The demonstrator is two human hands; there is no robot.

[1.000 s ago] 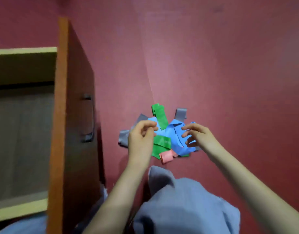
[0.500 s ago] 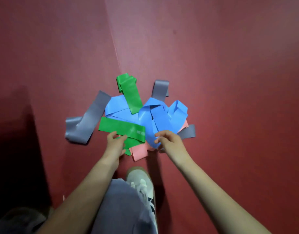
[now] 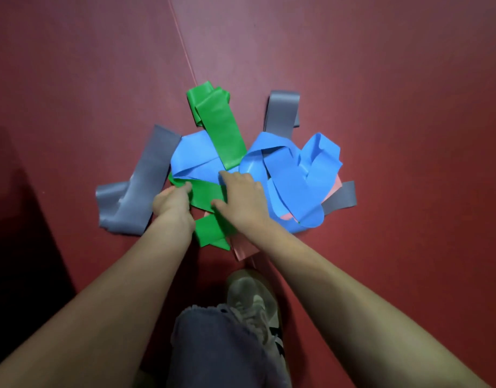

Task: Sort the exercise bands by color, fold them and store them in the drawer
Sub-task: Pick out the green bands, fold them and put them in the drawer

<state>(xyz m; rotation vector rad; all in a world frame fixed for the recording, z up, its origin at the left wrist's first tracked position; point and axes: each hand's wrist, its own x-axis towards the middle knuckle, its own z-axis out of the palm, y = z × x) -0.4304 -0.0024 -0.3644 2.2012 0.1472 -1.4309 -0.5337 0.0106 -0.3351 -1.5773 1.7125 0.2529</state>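
so the left hand pinches the left end of the crosswise green band, right hand rests on it, grip unclear, open red floor all round

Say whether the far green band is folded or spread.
Mostly spread: the far green band lies stretched out over a blue band, with only its far end doubled back on itself.

Tangled exercise bands on red floor, left hand pinching a green band, right hand resting on it
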